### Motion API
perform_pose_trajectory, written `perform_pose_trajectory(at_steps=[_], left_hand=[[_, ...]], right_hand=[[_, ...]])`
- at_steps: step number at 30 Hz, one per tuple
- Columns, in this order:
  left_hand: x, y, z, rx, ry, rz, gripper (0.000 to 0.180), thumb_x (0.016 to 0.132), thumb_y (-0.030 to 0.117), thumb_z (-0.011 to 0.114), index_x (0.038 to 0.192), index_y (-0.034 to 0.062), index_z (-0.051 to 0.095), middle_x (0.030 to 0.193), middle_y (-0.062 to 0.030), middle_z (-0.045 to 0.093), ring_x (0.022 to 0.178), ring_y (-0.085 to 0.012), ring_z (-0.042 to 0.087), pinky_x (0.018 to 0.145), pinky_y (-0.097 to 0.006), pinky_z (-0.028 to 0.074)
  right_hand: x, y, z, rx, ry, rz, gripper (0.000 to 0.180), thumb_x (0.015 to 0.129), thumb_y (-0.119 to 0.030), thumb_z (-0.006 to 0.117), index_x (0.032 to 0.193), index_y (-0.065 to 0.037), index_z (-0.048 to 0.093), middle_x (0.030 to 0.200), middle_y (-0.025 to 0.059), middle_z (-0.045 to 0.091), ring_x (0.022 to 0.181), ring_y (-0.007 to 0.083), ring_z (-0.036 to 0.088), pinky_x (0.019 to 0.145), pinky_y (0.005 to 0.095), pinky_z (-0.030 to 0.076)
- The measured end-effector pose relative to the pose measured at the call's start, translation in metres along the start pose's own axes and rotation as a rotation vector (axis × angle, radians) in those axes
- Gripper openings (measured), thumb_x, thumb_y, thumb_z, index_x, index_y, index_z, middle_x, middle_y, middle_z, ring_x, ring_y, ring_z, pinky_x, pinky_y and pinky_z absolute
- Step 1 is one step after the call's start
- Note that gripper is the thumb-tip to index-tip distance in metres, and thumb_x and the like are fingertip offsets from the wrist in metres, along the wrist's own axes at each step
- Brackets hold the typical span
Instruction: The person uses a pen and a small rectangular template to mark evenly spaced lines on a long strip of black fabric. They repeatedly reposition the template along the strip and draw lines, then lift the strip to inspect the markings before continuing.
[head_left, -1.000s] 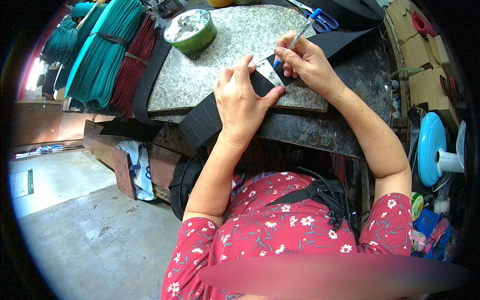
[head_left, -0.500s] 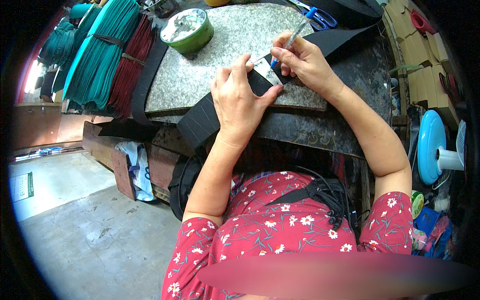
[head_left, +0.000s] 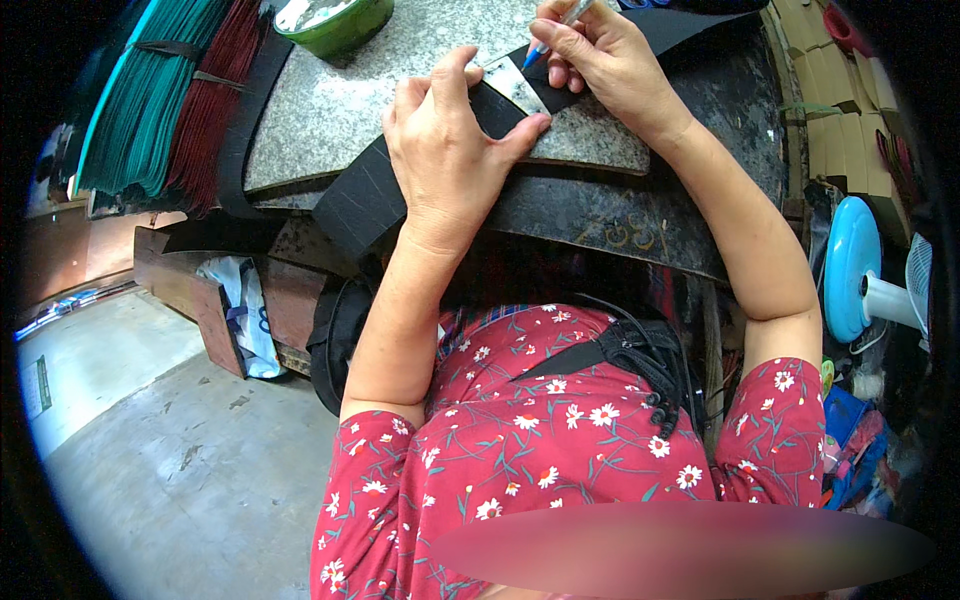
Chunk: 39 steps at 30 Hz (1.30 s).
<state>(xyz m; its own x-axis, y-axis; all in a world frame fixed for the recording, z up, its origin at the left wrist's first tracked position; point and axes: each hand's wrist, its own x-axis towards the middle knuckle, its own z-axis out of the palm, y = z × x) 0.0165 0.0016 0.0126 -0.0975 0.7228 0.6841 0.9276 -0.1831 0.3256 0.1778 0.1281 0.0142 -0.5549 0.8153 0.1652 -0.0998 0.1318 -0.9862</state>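
Note:
My left hand point(head_left: 445, 150) lies over a long black strip point(head_left: 360, 195), its thumb and fingers spread. Between thumb and fingertips it grips a small white plate point(head_left: 516, 88), pressed flat across the strip. In my closed right hand point(head_left: 610, 65) is a blue-and-clear pen point(head_left: 572, 14), slanted, its blue tip close to the plate's right edge near the far end. Whether the tip touches the strip, I cannot tell. Under the plate and strip is a grey speckled slab point(head_left: 400, 65). My left hand covers part of the strip.
A green round tub point(head_left: 345, 30) with whitish contents stands at the slab's far left. Bundles of teal strips point(head_left: 140, 100) and dark red strips point(head_left: 205, 110) are tied beyond it. The dark table edge point(head_left: 600, 215) runs in front; a blue fan point(head_left: 850, 270) stands at right.
The whole view has shifted, so the table sits higher and further left. Against the plate, the pen tip has moved slightly toward its far end. The left hand keeps its hold.

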Motion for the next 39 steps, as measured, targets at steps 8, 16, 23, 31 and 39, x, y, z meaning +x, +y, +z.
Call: perform_pose_trajectory(at_steps=[8,16,23,31,39], left_hand=[[0.000,0.004,-0.005,0.089,-0.065,0.049,0.064,0.068,0.041,0.090,0.122,0.0148,0.067,0.106,-0.0030,0.071,0.101,-0.0284,0.060,0.092,-0.044,0.044],[-0.002,0.002,-0.002,-0.031,0.005,-0.053,0.092,0.063,0.038,0.095,0.139,0.0090,0.053,0.108,-0.0050,0.070,0.103,-0.0297,0.059,0.094,-0.046,0.044],[-0.002,0.002,-0.001,0.008,0.036,-0.008,0.105,0.063,0.038,0.096,0.146,0.0044,0.043,0.111,-0.0062,0.073,0.105,-0.0289,0.060,0.095,-0.046,0.044],[0.001,0.011,-0.012,0.017,-0.096,-0.093,0.107,0.066,0.032,0.094,0.152,0.0027,0.038,0.118,-0.0092,0.070,0.110,-0.0322,0.061,0.098,-0.046,0.045],[0.004,0.007,-0.007,0.043,-0.029,-0.007,0.100,0.067,0.037,0.093,0.147,0.0046,0.042,0.116,-0.0064,0.072,0.107,-0.0312,0.061,0.096,-0.045,0.046]], right_hand=[[-0.003,0.000,0.006,-0.024,-0.007,-0.007,0.015,0.105,-0.020,0.062,0.113,-0.008,0.066,0.078,-0.0044,0.063,0.061,0.0025,0.059,0.052,0.0176,0.044],[-0.005,-0.004,0.008,-0.014,0.011,0.014,0.013,0.105,-0.019,0.063,0.113,-0.008,0.066,0.075,-0.0049,0.062,0.060,0.0020,0.058,0.051,0.0175,0.043],[-0.005,-0.008,0.009,-0.042,0.020,-0.020,0.012,0.105,-0.019,0.064,0.111,-0.008,0.065,0.074,-0.0047,0.062,0.060,0.0024,0.058,0.051,0.0178,0.043],[-0.004,-0.007,0.007,-0.057,0.005,-0.026,0.012,0.105,-0.020,0.063,0.109,-0.008,0.064,0.077,-0.0048,0.061,0.061,0.0024,0.058,0.052,0.0178,0.044],[-0.003,-0.008,0.007,-0.061,0.000,-0.045,0.012,0.106,-0.019,0.062,0.111,-0.009,0.064,0.077,-0.0056,0.060,0.061,0.0019,0.058,0.052,0.0173,0.044]])
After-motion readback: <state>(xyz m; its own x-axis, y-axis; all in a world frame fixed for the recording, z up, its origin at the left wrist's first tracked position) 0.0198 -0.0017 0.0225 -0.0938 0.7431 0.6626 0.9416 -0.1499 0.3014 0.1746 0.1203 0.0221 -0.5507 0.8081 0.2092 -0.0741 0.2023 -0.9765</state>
